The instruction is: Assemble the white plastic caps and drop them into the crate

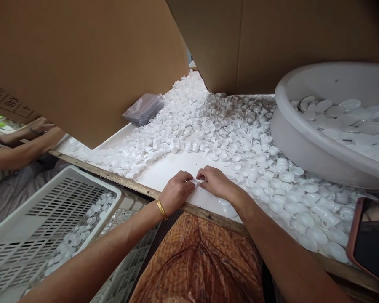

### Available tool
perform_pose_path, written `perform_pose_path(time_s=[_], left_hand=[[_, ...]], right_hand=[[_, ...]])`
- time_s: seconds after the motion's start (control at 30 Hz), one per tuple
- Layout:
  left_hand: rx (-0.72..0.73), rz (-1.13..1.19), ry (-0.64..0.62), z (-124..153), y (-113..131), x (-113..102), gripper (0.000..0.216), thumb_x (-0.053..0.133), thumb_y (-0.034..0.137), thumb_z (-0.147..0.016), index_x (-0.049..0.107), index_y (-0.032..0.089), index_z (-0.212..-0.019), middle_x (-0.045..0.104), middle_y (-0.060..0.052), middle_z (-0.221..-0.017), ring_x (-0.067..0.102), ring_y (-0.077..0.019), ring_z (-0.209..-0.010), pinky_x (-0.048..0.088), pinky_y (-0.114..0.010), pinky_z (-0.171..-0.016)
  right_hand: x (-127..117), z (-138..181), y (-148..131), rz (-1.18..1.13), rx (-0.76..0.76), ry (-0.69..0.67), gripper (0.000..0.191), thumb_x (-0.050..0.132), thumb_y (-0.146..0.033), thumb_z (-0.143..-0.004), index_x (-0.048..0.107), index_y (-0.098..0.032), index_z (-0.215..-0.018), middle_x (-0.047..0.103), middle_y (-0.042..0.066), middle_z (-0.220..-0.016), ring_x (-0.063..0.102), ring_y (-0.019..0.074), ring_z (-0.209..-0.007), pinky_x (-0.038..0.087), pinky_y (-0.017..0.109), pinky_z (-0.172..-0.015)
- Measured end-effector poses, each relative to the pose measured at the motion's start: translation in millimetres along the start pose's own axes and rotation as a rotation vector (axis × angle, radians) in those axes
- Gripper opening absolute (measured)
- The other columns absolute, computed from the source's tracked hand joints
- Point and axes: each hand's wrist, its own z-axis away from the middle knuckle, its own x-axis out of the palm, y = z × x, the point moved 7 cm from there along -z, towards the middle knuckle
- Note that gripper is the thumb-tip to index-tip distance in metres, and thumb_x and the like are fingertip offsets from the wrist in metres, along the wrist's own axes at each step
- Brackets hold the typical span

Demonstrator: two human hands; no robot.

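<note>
Near the front edge of the white tabletop (177, 166), my left hand (177, 191) and my right hand (216, 182) meet with fingertips almost together. Both pinch a small white plastic piece (196, 182); the fingers cover much of it, so its exact form cannot be made out. A gold bangle (161, 209) circles my left wrist. Beyond the hands spreads a heap of small white cup-like plastic pieces (189, 130), several showing what look like little handles. A few thin, clear-looking pieces (227, 207) lie by my right wrist.
A large white tub (290, 139) holding oval white discs (347, 115) stands at right, with a phone (371, 240) in front. Cardboard (91, 54) rises behind, beside a stack of clear plastic bags (144, 108). Lower left is a slotted crate (66, 185); another person's arms (28, 145) are beyond.
</note>
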Motion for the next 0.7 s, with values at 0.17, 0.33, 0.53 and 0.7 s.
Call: perform_pose_path(time_s=[0.17,0.33,0.53,0.7], left_hand=[[0.012,-0.021,-0.069,-7,6,2,0.024,0.043,0.020,-0.087,0.063,0.016,-0.073,0.057,-0.007,-0.091,0.051,-0.0154,-0.084,0.043,-0.027,-0.073],[0.023,-0.075,-0.138,-14,8,5,0.026,0.043,0.022,-0.088,0.061,0.015,-0.071,0.055,-0.007,-0.086,0.049,-0.0155,-0.082,0.042,-0.027,-0.070],[0.079,-0.123,-0.150,-15,11,6,0.030,0.041,0.021,-0.088,0.057,0.013,-0.064,0.052,-0.006,-0.083,0.046,-0.0149,-0.079,0.039,-0.026,-0.067],[0.081,-0.081,-0.134,-15,10,7,0.026,0.041,0.023,-0.088,0.059,0.014,-0.071,0.051,-0.006,-0.081,0.046,-0.0148,-0.078,0.040,-0.026,-0.067]], right_hand=[[-1,1,0,-0.012,0.008,0.009,0.018,0.057,-0.010,-0.071,0.061,-0.018,-0.088,0.057,0.004,-0.087,0.054,0.0135,-0.077,0.038,0.022,-0.066],[-6,4,-3,-0.017,0.017,-0.018,0.025,0.052,-0.007,-0.071,0.062,-0.018,-0.091,0.059,0.005,-0.089,0.054,0.0142,-0.078,0.038,0.022,-0.066],[-19,10,-10,-0.102,0.059,-0.087,0.025,0.051,-0.011,-0.075,0.059,-0.017,-0.097,0.062,0.005,-0.092,0.055,0.0148,-0.079,0.038,0.023,-0.067],[-14,5,-9,-0.043,0.059,-0.011,0.007,0.053,-0.021,-0.079,0.059,-0.018,-0.081,0.061,0.004,-0.084,0.054,0.0148,-0.076,0.035,0.024,-0.064]])
